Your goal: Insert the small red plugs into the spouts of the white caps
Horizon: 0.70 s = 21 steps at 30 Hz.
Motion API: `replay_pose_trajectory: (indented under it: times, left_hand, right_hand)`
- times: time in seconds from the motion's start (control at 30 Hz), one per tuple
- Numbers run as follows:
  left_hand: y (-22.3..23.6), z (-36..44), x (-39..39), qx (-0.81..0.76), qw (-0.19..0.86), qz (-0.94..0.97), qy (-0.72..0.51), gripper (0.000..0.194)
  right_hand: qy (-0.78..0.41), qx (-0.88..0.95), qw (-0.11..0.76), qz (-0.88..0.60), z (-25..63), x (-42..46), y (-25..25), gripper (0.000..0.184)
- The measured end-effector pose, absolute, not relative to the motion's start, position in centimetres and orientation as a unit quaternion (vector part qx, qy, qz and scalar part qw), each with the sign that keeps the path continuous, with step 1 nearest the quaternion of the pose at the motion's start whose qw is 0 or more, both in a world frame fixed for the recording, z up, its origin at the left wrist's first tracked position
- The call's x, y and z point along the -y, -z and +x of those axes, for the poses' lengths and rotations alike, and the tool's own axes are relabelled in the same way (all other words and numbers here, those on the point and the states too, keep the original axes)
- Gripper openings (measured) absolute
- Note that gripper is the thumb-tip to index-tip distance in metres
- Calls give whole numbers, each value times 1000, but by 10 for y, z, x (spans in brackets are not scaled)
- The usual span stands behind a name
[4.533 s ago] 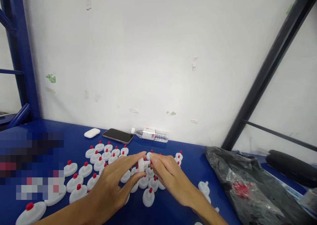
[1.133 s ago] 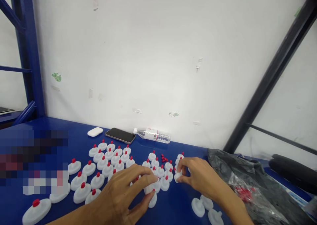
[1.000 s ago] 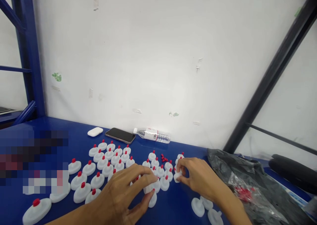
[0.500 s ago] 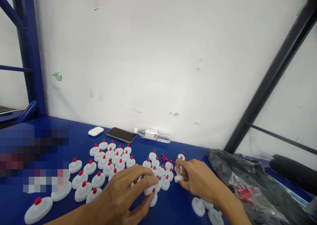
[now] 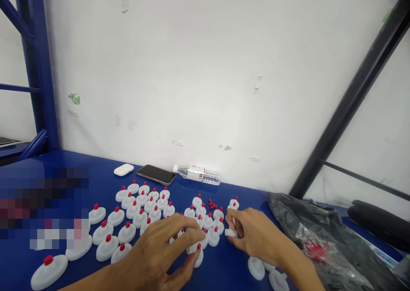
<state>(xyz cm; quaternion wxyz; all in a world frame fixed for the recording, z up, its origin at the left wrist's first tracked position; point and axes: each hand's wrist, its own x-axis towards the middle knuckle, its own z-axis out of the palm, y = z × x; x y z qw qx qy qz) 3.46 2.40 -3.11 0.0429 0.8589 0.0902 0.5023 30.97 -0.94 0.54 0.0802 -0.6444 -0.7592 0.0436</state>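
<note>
One white disc (image 5: 229, 232), lower centre-right, now turns edge-on, seemingly lifted, pinched in my right hand (image 5: 256, 229); left hand (image 5: 156, 246), hold unclear.

The white discs (image 5: 48, 275) look like smooth, satin plastic, their red caps (image 5: 48, 260) likewise. The blue tabletop (image 5: 224, 265) is smooth with a faint sheen; the phone (image 5: 156, 174) has a glossy, glass-like screen. The bottle (image 5: 211, 178) is clear, ribbed plastic, the black bag (image 5: 285, 216) wrinkled film, the wall (image 5: 198, 69) matt.

Left fingers (image 5: 183, 241) and right fingers (image 5: 236, 214) curled inward
</note>
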Motion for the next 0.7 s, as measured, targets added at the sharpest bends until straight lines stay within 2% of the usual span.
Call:
replay_pose_trajectory:
  times: [0.13,0.4,0.57,0.7]
  left_hand:
    - [31,35,-22,-90,38,856,-507,31]
    - [34,35,-23,-87,28,853,-514,33]
    - [34,35,-24,-79,30,855,-511,34]
    - [34,35,-23,-82,33,860,-503,36]
  right_hand:
    - [-74,746,83,-657,309,13,-9,20]
    - [-97,759,96,-637,306,15,-15,9]
    - [-12,763,149,-629,305,11,-14,17]
    - [44,774,112,-621,306,5,-2,30]
